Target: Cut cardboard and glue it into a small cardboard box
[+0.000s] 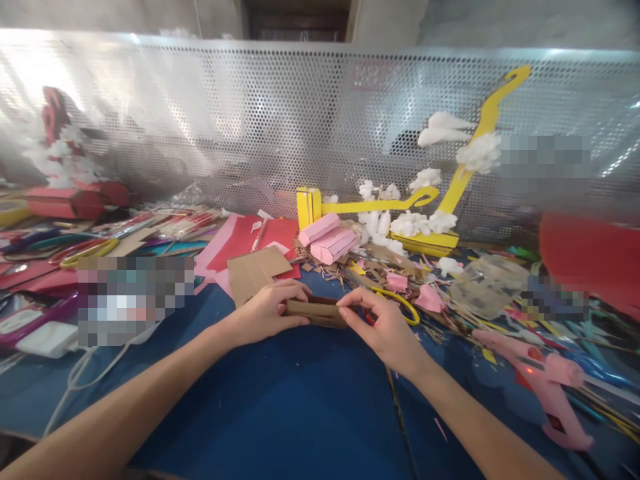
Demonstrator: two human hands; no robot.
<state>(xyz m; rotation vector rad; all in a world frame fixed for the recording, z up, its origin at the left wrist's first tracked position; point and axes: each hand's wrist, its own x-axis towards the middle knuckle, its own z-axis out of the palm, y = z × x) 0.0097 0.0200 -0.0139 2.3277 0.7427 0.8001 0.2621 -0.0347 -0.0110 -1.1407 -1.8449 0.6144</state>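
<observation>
Between my two hands is a small folded cardboard piece (315,311), brown and shaped like a narrow open box, held just above the blue table (280,400). My left hand (273,310) grips its left end, thumb in front and fingers behind. At the other end, my right hand (377,323) pinches the right edge between thumb and fingertips. A flat brown cardboard sheet (257,267) lies behind my left hand. Beside my right hand, yellow-handled scissors (407,310) are partly hidden.
Right of my hands lies a pink glue gun (537,373) with a lit red light. Pink folded boxes (333,243), cardboard scraps and yellow cutouts (367,205) with white tufts stand behind. A white cable (75,377) runs along the left. A perforated metal panel (280,120) closes the back.
</observation>
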